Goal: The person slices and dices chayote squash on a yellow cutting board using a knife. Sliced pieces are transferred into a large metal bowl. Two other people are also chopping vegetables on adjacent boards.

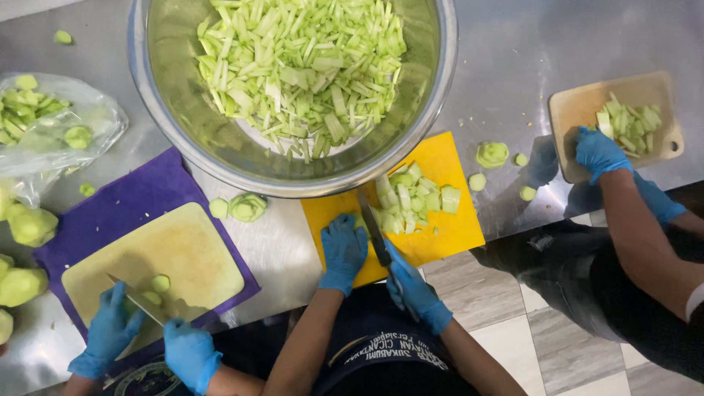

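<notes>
- Blue-gloved left hand (pixel 343 249) presses curled fingers on the yellow cutting board (pixel 458 227), just below the steel bowl (pixel 293 172).
- Right hand (pixel 416 290) grips the knife (pixel 372 227) beside green vegetable pieces (pixel 414 198).

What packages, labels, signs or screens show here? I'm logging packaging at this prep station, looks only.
Plastic bag: clear, crumpled, at the far left on the steel counter, holding pale green vegetable pieces.
Printed lettering: a pale curved band on the dark shirt at the bottom centre.
No signs or screens.
</notes>
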